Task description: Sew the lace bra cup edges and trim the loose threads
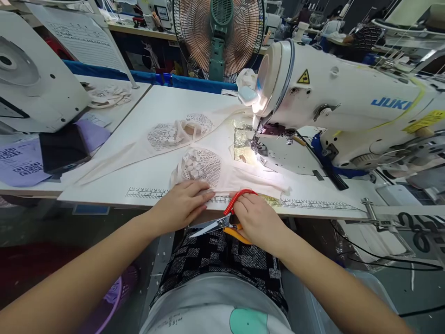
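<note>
A pale pink lace bra lies along the table's front edge. My left hand is closed on its lower edge below the lace cup, the fingertips on the fabric. My right hand is closed around scissors with one red and one orange handle; their blades stand apart and point left, past the table edge. Fingertips of that hand also touch the bra's lower edge, partly hidden by the red handle. Behind lies a second pale lace bra, its band spread to the left.
A white sewing machine stands at the right, its lit needle area just beyond the near bra. A printed ruler runs along the table's front edge. At the left are a black phone, printed papers and another machine. A fan stands behind.
</note>
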Demonstrator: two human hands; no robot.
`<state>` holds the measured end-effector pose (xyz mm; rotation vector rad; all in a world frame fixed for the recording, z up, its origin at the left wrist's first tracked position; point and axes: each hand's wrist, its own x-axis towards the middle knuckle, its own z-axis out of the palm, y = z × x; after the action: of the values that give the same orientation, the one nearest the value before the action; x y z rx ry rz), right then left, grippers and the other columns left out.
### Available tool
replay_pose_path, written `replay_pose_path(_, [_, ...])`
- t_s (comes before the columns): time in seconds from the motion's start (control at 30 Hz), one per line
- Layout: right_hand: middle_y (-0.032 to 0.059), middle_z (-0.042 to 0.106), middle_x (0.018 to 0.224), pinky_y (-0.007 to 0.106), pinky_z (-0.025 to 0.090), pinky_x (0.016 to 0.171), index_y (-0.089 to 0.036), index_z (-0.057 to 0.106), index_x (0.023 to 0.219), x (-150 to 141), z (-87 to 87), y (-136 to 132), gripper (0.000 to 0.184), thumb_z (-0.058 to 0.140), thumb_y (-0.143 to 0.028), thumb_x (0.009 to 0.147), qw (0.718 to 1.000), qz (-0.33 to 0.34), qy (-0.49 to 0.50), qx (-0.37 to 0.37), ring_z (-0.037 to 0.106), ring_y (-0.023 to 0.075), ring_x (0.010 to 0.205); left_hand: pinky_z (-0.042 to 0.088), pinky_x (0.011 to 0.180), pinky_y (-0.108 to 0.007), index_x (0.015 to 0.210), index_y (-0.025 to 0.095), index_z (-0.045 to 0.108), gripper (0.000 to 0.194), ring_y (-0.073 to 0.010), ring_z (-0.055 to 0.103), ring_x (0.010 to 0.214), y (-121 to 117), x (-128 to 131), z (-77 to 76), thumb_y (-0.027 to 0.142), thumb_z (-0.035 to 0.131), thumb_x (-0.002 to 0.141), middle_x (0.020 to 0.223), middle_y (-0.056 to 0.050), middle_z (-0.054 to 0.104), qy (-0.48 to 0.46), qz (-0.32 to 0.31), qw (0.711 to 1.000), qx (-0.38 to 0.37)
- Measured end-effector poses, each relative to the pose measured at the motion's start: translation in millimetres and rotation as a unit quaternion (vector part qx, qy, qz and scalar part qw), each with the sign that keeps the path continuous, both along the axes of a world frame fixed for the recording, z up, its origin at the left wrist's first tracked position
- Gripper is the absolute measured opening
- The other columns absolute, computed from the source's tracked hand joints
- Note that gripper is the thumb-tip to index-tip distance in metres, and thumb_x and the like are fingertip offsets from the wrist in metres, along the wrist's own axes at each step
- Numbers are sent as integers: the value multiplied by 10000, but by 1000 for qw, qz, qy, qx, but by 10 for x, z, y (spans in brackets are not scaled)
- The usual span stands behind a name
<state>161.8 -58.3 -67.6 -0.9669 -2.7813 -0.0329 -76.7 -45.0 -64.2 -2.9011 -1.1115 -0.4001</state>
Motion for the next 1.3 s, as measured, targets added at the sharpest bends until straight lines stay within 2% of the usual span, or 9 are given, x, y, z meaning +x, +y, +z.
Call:
replay_pose_path(0.17, [151, 645, 777, 394, 488, 689, -119, 596, 804, 180, 81, 6, 283, 499, -374, 881, 998, -45, -2, 36, 598, 275, 732, 492, 879, -419, 1171, 157, 641, 367, -264, 558, 1009, 25, -38, 16, 222, 345, 964, 1159, -138, 633, 46, -9, 999, 26])
replay_pose_path(0.43, [2, 495, 569, 280, 297, 436, -258, 320, 685, 827, 298, 144, 298, 482, -454, 840, 967, -229, -19, -107, 486, 188, 485, 488, 885, -444, 1211, 219, 635, 350, -284, 543, 1031, 130, -95, 53, 271, 405, 952, 1224, -126, 607, 92, -3, 996, 9])
replay_pose_path(0.53, [-8, 478, 567, 276, 302, 434, -263, 278, 684, 958, 294, 111, 309, 466, -445, 847, 971, -207, -8, -116, 464, 180, 476, 485, 897, -459, 1223, 207, 629, 352, -296, 543, 1045, 143, -89, 74, 271, 412, 954, 1245, -130, 602, 99, -8, 995, 2])
replay_pose_path(0.63, [21, 520, 646, 285, 373, 475, -250, 355, 724, 1009, 213, 33, 238, 497, -400, 843, 984, -148, 11, -100, 515, 194, 556, 479, 908, -457, 1252, 216, 606, 353, -298, 536, 1077, 134, -81, 85, 283, 431, 953, 1275, -123, 592, 114, -1, 993, -5])
replay_pose_path(0.8, [84, 612, 822, 356, 490, 663, -216, 481, 874, 1079, 46, -98, 161, 569, -338, 816, 988, -110, 50, -92, 601, 258, 780, 477, 913, -456, 1268, 225, 593, 359, -299, 541, 1090, 129, -84, 89, 289, 441, 949, 1284, -120, 593, 122, 0, 992, -11])
replay_pose_path(0.93, [118, 630, 1004, 376, 494, 760, -205, 483, 987, 1116, 79, -97, 259, 586, -337, 788, 970, -137, 119, -160, 608, 272, 915, 493, 870, -453, 1237, 222, 620, 376, -306, 558, 1054, 153, -112, 63, 302, 372, 965, 1257, -128, 612, 109, -20, 994, 24])
replay_pose_path(1.03, [67, 618, 852, 321, 464, 629, -202, 465, 904, 1079, 217, 47, 239, 541, -399, 793, 935, -212, 149, -241, 588, 217, 732, 498, 833, -444, 1198, 219, 647, 425, -306, 570, 1021, 203, -135, 10, 316, 294, 981, 1218, -130, 636, 91, -35, 993, 64])
replay_pose_path(1.13, [6, 565, 743, 285, 409, 598, -208, 458, 816, 1012, 341, 307, 225, 540, -417, 788, 904, -298, 147, -270, 527, 178, 663, 493, 825, -446, 1174, 222, 660, 456, -302, 579, 985, 268, -130, -30, 338, 263, 981, 1188, -125, 654, 61, -51, 992, 94])
replay_pose_path(1.3, [-35, 506, 712, 240, 338, 596, -208, 425, 706, 939, 367, 673, 276, 683, -304, 687, 906, -286, 138, -280, 453, 129, 639, 511, 749, -439, 1087, 203, 701, 491, -309, 612, 917, 313, -51, 18, 367, 254, 965, 1105, -157, 683, 60, -72, 989, 111])
